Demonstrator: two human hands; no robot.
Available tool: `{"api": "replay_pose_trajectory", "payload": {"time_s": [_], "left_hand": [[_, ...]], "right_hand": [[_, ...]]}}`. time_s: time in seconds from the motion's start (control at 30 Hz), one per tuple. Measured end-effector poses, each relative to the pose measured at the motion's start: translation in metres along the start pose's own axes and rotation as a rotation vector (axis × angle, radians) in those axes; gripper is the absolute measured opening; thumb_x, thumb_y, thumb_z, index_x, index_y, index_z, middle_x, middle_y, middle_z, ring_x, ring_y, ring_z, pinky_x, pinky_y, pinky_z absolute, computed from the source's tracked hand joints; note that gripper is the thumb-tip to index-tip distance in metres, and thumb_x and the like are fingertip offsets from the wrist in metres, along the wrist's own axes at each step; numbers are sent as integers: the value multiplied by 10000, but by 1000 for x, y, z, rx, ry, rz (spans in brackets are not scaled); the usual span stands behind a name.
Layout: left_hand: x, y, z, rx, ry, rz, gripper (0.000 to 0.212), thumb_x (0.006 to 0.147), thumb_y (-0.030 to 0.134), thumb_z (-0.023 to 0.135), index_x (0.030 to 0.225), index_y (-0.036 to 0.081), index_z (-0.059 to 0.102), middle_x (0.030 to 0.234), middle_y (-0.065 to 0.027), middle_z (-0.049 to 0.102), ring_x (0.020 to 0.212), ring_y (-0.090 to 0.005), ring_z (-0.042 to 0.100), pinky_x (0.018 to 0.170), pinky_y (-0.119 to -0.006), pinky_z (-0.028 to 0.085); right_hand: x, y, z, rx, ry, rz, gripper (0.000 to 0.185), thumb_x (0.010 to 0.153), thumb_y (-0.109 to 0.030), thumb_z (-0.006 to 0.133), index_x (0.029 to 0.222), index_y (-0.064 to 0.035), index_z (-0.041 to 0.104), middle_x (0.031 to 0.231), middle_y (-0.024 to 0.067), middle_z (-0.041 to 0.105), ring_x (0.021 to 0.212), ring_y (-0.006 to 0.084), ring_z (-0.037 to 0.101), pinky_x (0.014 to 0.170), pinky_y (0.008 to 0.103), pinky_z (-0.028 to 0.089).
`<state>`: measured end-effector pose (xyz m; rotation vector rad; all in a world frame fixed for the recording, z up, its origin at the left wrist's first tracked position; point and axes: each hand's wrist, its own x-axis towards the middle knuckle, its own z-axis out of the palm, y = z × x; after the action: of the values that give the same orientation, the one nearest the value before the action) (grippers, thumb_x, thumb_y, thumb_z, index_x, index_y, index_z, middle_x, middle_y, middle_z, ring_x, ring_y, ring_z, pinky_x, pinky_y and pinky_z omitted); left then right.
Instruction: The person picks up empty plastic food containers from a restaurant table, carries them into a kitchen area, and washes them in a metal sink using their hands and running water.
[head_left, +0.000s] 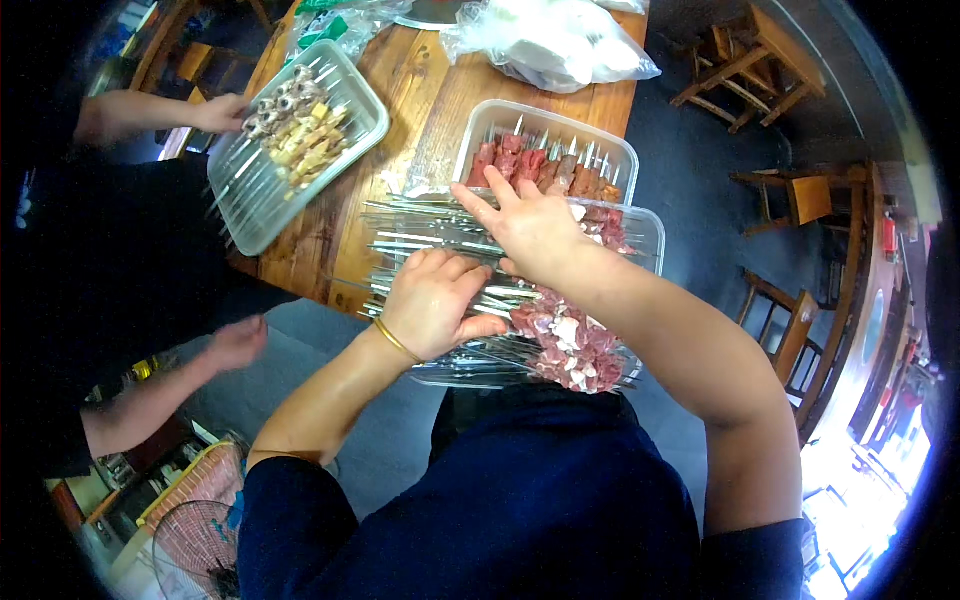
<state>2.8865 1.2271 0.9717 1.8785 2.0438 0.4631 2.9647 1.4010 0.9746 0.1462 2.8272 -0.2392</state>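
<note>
A clear plastic tray (654, 236) at the table's near edge holds metal skewers (405, 244) threaded with raw red and white meat chunks (566, 337). My left hand (442, 300), with a gold bangle at the wrist, lies over the bare skewer shafts, fingers bent; whether it grips any is hidden. My right hand (536, 229) reaches over the tray's far part with fingers spread, its fingertips near a second tray (551, 109). That second tray, just beyond, holds skewers of darker red and brown meat (529, 161). What lies under my right palm is hidden.
At the left a co-worker in dark clothes holds a tilted plastic tray (375, 127) of skewered food over the wooden table (420, 82); their other hand hangs below. Filled plastic bags (555, 45) lie at the far end. Wooden chairs (795, 330) stand right, a fan (199, 547) lower left.
</note>
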Motion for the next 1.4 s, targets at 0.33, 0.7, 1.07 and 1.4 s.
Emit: {"api": "replay_pose_trajectory", "payload": {"time_s": [0.33,0.7,1.07,1.4], "left_hand": [[-1,0,-8,35,-183,-83,973,537,782,613,1086,-21,572,911,-154,563,891,-314,545,830,-413,403],[-3,-6,5,10,-160,0,1050,520,735,673,1242,-4,484,1207,-200,534,1137,-360,496,985,-470,346],[7,-2,49,-2,-258,-138,937,635,767,575,1165,-4,542,1055,-217,574,990,-393,537,873,-464,399],[-2,-7,68,-14,-171,-139,968,591,742,647,1156,-37,543,1034,-210,575,1040,-358,535,922,-442,395]], "right_hand": [[7,3,18,-39,88,24,965,591,-201,792,1425,-207,307,1135,103,511,988,270,560,721,386,528],[-6,26,18,259,224,-98,816,728,-351,721,1407,-112,337,1334,235,450,1164,376,498,980,431,411],[-81,82,54,347,235,84,307,803,-121,540,1087,-48,631,1063,147,618,983,318,583,873,414,459],[-79,59,67,104,190,162,425,797,-255,652,1212,-185,603,1297,94,535,1226,280,462,1028,443,346]]}}
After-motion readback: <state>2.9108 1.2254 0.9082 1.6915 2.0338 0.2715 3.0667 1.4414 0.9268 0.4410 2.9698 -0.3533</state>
